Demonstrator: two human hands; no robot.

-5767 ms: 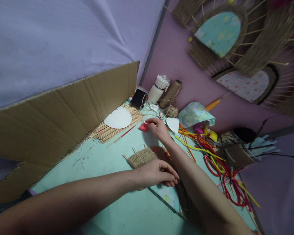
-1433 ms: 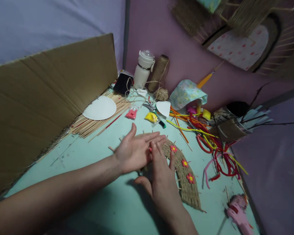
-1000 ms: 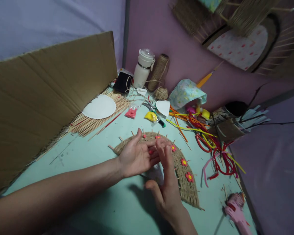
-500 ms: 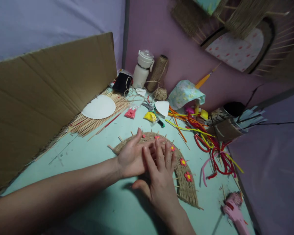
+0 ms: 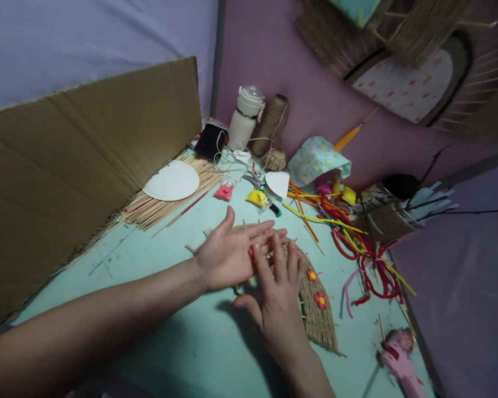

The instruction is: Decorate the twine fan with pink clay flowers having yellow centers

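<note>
My left hand [image 5: 232, 251] is turned palm up, fingers stretched out flat. On it, near the base of the fingers, lies a small red ball of modelling clay [image 5: 251, 251]. My right hand [image 5: 280, 293] reaches over from the right, its fingers spread and its fingertips at the left hand's fingers, right beside the ball. Under both hands lies an arch of woven twine on sticks [image 5: 321, 320], partly hidden by them. Red clay flowers with yellow centres, such as one flower [image 5: 321, 300] at the lower right, are set along it.
Bags of red clay [image 5: 224, 191] and yellow clay [image 5: 257, 198] lie behind the hands. Thin sticks [image 5: 182, 207] and a white oval [image 5: 172, 181] are beside a cardboard sheet [image 5: 99, 149]. Pipe cleaners [image 5: 373, 271] and a pink glue gun [image 5: 400, 359] lie to the right.
My left hand's fingers have straightened and the red clay ball now shows on it. My right hand has shifted slightly right and its fingers have drawn back from the palm.
</note>
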